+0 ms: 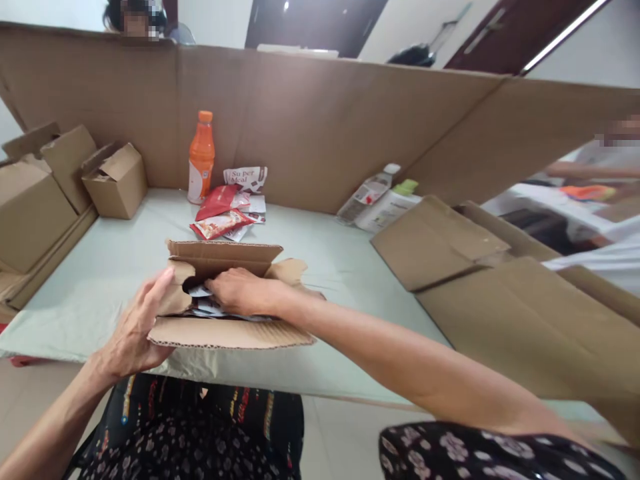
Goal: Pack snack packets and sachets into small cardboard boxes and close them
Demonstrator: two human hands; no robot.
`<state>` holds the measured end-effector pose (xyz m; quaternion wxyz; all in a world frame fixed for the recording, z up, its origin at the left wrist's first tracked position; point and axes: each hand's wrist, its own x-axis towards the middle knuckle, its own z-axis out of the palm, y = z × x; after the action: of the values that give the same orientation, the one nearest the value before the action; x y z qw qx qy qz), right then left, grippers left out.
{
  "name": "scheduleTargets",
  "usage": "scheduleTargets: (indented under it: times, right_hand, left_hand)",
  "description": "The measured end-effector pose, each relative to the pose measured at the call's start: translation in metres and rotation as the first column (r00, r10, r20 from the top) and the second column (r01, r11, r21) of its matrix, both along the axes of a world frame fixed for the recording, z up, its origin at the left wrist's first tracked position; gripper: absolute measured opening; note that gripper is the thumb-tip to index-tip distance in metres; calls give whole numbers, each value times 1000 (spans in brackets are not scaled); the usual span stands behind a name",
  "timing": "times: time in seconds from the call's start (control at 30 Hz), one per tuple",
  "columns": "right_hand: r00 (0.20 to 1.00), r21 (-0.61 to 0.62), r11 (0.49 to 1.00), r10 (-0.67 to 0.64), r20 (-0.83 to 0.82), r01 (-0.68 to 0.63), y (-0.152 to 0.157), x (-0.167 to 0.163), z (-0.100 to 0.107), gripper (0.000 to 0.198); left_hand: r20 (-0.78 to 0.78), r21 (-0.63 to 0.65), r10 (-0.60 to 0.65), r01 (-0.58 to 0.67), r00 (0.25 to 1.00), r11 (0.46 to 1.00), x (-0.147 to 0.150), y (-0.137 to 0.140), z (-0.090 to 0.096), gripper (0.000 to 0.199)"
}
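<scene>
An open cardboard box [233, 335] stands near the front edge of the table, its flaps folded outward. My left hand [143, 323] grips the box's left side, with the thumb up against the side flap. Inside the box lie several flat silvery packets [207, 307]. My right hand [243, 292] reaches into the box from the right, over the packets; its fingers are curled and the fingertips are hidden, so what they hold cannot be made out.
Behind the box lie red and white snack packets [220, 223] beside an orange drink bottle [201, 160]. A clear bottle [367, 193] and a white bottle with a green cap [390, 208] lean at the back right. Cardboard boxes [117, 183] flank both sides; a cardboard wall [310, 127] closes the back.
</scene>
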<state>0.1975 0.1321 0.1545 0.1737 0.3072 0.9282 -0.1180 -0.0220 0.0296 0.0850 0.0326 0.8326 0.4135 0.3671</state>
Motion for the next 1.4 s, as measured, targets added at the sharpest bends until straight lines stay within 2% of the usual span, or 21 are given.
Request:
scheduleTargets:
  times: [0.07,0.13,0.17,0.23,0.3,0.33,0.43,0.53,0.6,0.7,0.77,0.87,0.93,1.0,1.07,1.1,1.13,1.2,1.3,1.33,1.4]
  right_hand:
    - [994,-63,998,12,-108,-18,1,11,6,30]
    - [935,-46,999,5,-355,-23,-1,33,12,29]
    - [867,-6,1000,-13,-498,11,-5,47,16,29]
    - [668,82,981,-56,-742,173,-14,77,19,28]
    - [477,115,922,-82,-875,370,-23,104,18,25]
    - [411,112,888,-92,-907,446,-27,115,15,23]
    - [333,86,836,-119,-935,542,-33,133,-1,19]
    - [304,52,843,-135,-943,536,-33,134,-18,16]
    - [302,7,888,-149,-942,459,-32,130,-25,16]
    - [345,-70,961,-163,-924,267,-28,121,-30,20]
    - [365,-121,975,-182,-913,185,-24,115,-32,22]
    - [340,-212,969,-245,-908,130,-17,112,-35,22]
    - [266,-280,952,-303,-915,121,-14,115,-39,22]
    - [137,-302,936,-328,-935,183,-13,120,-43,22]
    - [3,-239,911,-254,-967,336,-12,127,-44,20]
    - [-24,-178,890,-185,-982,419,-12,129,-43,21]
    - [-12,-107,869,-116,-993,483,-12,130,-42,27]
    - [116,53,862,-7,-993,505,-11,130,-42,45]
    - [416,257,916,113,-902,309,-12,125,-49,45]
    - [484,288,928,144,-863,237,-13,124,-53,41]
    - [539,299,940,167,-825,166,-17,125,-65,42]
  left_hand:
    - [43,8,28,-29,999,1000,2,0,2,84]
    - [67,-24,31,-30,997,999,1,-3,6,81]
    - [74,-46,27,-24,997,999,1,-5,7,78]
    - [90,-83,13,-5,996,997,-1,-10,10,73]
    - [106,-86,6,4,994,996,-2,-14,12,69]
    - [107,-80,9,0,994,997,-1,-16,13,68]
    - [81,-68,41,-36,996,997,3,-18,13,59]
    - [52,-71,44,-40,998,997,7,-17,14,50]
    - [41,-86,40,-36,998,996,8,-17,16,46]
    - [49,-121,50,-44,998,992,8,-18,19,45]
    - [74,-120,77,-68,994,990,9,-18,21,45]
    - [117,-142,187,-170,975,975,12,-12,22,46]
    - [125,-171,282,-259,951,951,17,-6,22,50]
    - [106,-150,367,-350,924,924,24,2,23,52]
    - [73,-90,428,-421,901,903,31,9,24,52]
    - [65,-60,442,-439,895,897,34,12,24,53]
    - [64,-42,445,-443,893,895,36,14,24,55]
    - [70,-51,434,-431,898,901,38,17,23,62]
    - [53,-98,407,-401,912,911,32,17,19,65]
    - [36,-110,389,-383,921,917,28,17,17,61]
    - [-10,-135,323,-321,946,937,19,18,15,49]
